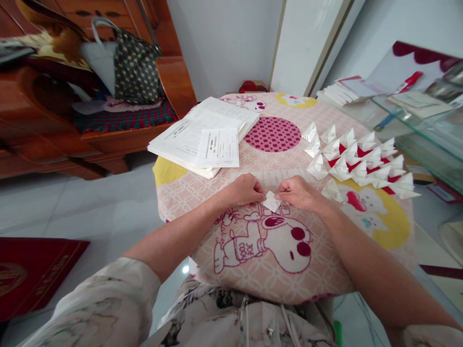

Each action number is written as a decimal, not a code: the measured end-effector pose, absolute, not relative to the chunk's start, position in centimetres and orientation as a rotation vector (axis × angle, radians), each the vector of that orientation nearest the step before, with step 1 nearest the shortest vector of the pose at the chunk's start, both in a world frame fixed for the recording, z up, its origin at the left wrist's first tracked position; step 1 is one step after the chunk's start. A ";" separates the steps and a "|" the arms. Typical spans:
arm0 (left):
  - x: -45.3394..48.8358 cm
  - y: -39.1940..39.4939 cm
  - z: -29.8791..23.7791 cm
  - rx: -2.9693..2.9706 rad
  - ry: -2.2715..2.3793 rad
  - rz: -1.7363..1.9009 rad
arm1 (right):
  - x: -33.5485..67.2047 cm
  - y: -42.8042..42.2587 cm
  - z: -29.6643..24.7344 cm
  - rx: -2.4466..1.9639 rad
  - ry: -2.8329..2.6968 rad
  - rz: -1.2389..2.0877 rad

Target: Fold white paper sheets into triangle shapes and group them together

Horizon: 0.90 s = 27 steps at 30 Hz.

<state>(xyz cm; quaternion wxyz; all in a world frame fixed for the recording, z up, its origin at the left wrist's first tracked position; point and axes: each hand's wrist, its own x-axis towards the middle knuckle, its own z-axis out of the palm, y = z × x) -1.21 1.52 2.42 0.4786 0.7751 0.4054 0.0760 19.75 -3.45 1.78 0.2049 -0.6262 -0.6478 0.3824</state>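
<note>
Between my two hands, over the near middle of the table, is a small folded piece of white paper (272,202), diamond-shaped from here. My left hand (248,189) pinches its left corner between thumb and fingertips. On the opposite side my right hand (297,193) grips the right corner the same way. Several folded paper pieces (349,153) with pointed tips stand in rows at the table's right side, some with red between them. One more folded piece (332,191) sits nearer to my right hand, apart from those rows.
A stack of printed sheets (184,135) lies at the table's back left, with a smaller printed sheet (219,148) on top. The round table wears a patterned cloth (249,279). A glass shelf (415,130) borders it at right. A wooden bench (133,135) holding a bag (136,67) stands behind left.
</note>
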 end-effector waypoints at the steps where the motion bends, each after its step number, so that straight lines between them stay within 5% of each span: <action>1: -1.2 1.5 2.4 1.894 0.993 0.192 | 19.7 -3.5 1.8 -1.744 -1.801 1.064; 22: -0.4 0.4 1.7 2.183 1.185 0.262 | 19.1 -3.4 1.6 -1.810 -1.817 0.891; 27: -1.1 -0.2 1.3 2.268 0.912 0.531 | 18.9 -3.4 1.7 -1.857 -1.839 0.849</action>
